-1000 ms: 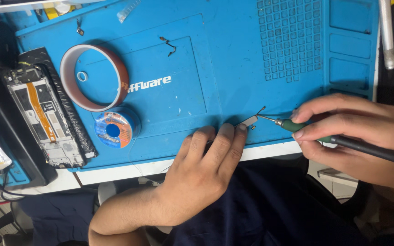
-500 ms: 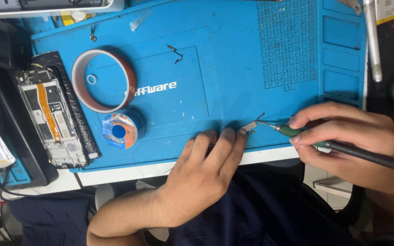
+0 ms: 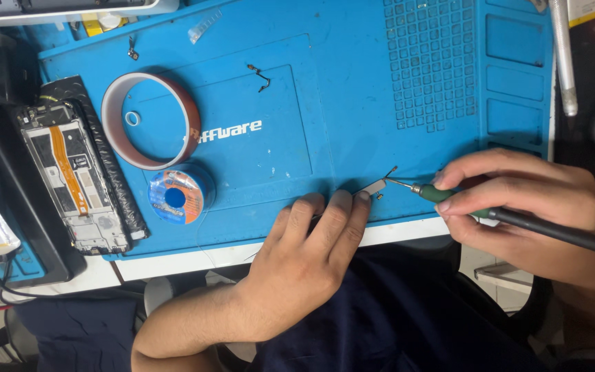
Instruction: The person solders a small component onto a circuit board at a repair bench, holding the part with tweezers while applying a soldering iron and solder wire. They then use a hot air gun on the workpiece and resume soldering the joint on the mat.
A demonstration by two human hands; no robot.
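From the head camera, looking straight down, a blue work mat (image 3: 352,103) covers most of the bench. The person's left hand (image 3: 304,265) lies flat at the mat's near edge, fingers spread and pressed down, grasping nothing; its fingertips (image 3: 361,198) touch the end of a small metal part (image 3: 374,187) and pin it to the mat. The right hand (image 3: 518,207) is closed in a pen grip around a soldering iron (image 3: 476,210), with the green collar pinched between thumb and fingers and the dark handle running off to the right. The iron's fine tip meets the far end of the small metal part, just beside the left fingertips. A tiny dark piece sits right next to the part, too small to make out, perhaps a screw.

Further left on the mat stands a roll of amber tape (image 3: 151,120), and touching its near side is a spool of solder wire (image 3: 177,195) with a blue centre. At the mat's left edge an opened phone (image 3: 70,176) lies with its inner boards and an orange flex strip showing. A small bent black wire piece (image 3: 259,74) rests near the middle of the mat, well apart from both hands. A grid of small square pockets (image 3: 432,65) fills the upper right of the mat.
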